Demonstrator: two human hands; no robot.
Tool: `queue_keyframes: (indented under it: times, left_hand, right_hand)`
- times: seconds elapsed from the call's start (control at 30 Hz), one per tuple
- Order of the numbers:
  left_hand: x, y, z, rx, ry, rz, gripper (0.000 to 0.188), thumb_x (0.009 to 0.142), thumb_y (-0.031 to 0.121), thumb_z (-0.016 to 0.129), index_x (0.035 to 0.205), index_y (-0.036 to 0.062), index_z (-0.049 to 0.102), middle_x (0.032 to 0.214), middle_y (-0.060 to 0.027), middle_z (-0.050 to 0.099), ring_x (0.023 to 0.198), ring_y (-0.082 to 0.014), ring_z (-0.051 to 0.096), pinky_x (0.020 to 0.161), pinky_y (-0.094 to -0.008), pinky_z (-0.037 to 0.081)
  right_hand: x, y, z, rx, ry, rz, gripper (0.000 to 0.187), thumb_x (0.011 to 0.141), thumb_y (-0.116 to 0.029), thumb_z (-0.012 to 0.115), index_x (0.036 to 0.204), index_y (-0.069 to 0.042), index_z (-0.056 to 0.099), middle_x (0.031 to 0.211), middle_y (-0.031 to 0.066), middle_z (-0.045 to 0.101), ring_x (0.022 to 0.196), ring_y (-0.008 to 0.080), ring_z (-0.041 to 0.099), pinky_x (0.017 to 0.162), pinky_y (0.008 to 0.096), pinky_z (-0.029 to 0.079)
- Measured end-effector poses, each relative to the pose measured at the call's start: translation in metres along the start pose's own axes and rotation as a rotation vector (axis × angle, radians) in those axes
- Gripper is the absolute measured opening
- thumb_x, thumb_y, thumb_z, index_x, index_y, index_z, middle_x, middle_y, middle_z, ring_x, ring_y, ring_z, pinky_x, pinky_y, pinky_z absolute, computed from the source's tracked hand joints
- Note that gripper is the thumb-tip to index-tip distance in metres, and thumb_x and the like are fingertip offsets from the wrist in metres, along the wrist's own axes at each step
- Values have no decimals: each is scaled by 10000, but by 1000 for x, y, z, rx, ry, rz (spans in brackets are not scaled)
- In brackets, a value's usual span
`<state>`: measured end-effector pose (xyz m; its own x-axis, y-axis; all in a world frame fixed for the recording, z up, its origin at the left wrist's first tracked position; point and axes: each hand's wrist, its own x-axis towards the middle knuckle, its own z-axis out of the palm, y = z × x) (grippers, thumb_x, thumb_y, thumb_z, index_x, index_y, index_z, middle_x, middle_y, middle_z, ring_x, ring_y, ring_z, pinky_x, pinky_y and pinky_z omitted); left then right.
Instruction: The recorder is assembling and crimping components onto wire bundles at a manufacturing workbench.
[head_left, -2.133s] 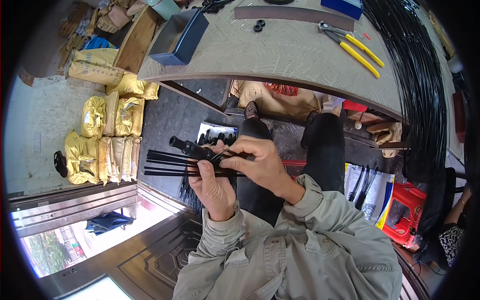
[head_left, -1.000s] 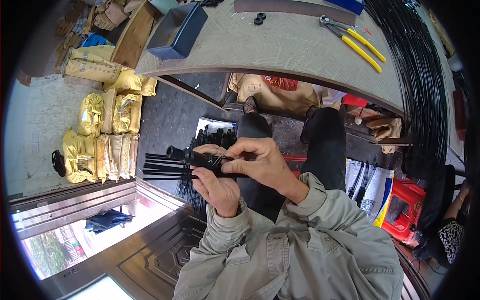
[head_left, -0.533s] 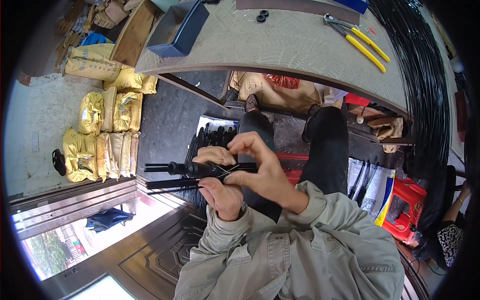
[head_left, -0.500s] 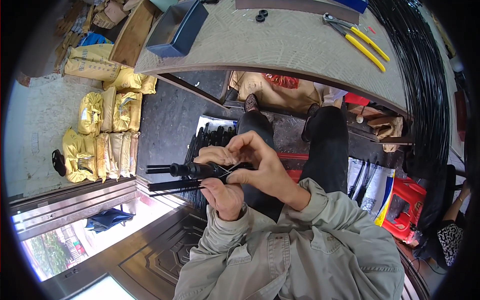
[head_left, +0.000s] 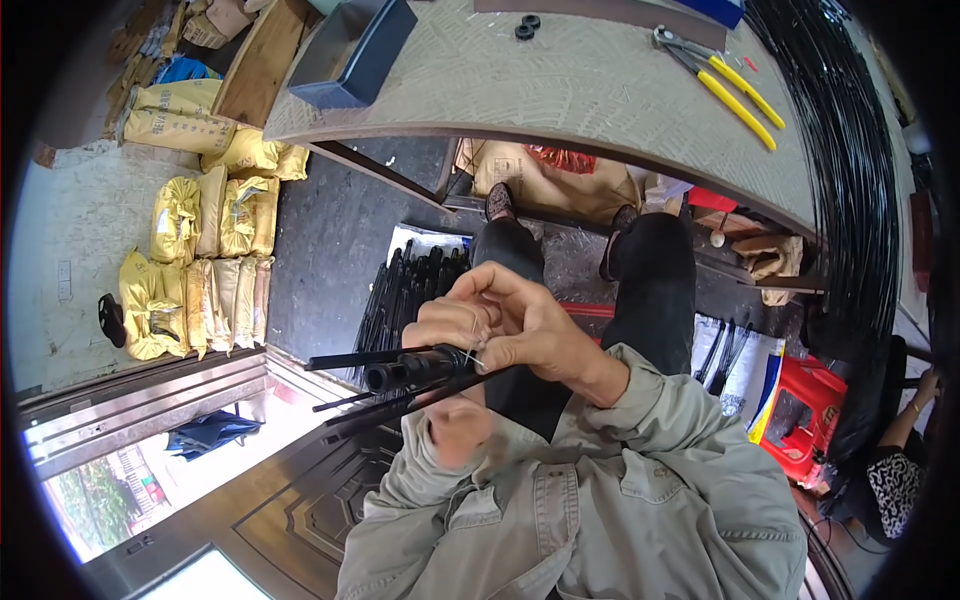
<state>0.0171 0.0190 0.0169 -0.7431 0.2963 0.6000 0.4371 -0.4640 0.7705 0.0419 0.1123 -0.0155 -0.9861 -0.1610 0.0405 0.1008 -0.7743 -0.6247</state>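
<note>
My left hand [head_left: 448, 325] is closed round a bundle of black rods and tubes [head_left: 402, 374], held above my lap with its ends pointing left. One thicker tube with a hollow, collared end sits among thinner rods. Across the bundle runs a thin pale tie or wire [head_left: 470, 354]. The fingers of my right hand [head_left: 535, 328] are closed in a pinch at this strip, close against the left fingers. The lower part of my left hand is smeared by motion. Beside my left leg stand many similar black rods [head_left: 405, 290], bunched together on the floor.
Ahead is a workbench [head_left: 560, 90] with a blue-grey bin [head_left: 352, 55], yellow-handled pliers [head_left: 722, 88], small black rings [head_left: 526, 27] and long black wires [head_left: 850, 150]. Yellow sacks [head_left: 175, 220] line the left wall. A red plastic stool [head_left: 805, 405] and another person's arm [head_left: 910, 415] are at right.
The bundle has turned and tilted, so its hollow tube end sits lower and its rods fan out more. My left hand has shifted round it; my right hand still pinches the tie.
</note>
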Motion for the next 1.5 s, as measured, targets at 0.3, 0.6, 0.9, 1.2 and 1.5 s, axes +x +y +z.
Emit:
queue_keyframes:
  times: [0.3,0.6,0.9,1.2,1.5]
  left_hand:
    - [10,8,7,469,-24,-197,205,782,-54,497,960,-5,405,861,-95,444,767,-158,455,681,-307,419]
    - [37,-8,10,327,-381,-339,173,785,-86,502,900,23,435,839,-97,458,718,-147,481,681,-280,418]
    - [20,0,1,122,-348,-398,214,764,-95,546,876,38,422,824,-84,461,726,-137,475,664,-254,394]
    - [16,11,-3,63,-377,-245,284,698,-79,572,920,-4,413,772,-123,461,636,-257,484,575,-318,400]
    - [7,10,2,174,-354,-51,399,645,-80,587,988,-17,393,758,-136,438,607,-317,479,552,-334,408]
  right_hand:
    - [-6,-38,-14,93,-37,-89,469,713,-67,691,1135,-11,493,940,50,546,875,130,520,752,276,427]
    - [-3,-208,-117,-2274,1060,-579,248,763,-248,652,850,-56,521,905,124,558,869,316,539,735,409,424]
    - [-24,-215,-98,-1794,1122,-428,171,851,-205,559,875,-36,559,769,79,587,668,158,557,562,259,417]
    - [-70,-142,33,-2612,190,-592,186,752,-166,647,930,-123,613,1148,53,482,1023,185,503,895,426,370]
    - [-78,-128,26,-2980,260,-1162,195,755,-112,683,923,-103,584,1115,42,419,1097,206,452,1015,522,241]
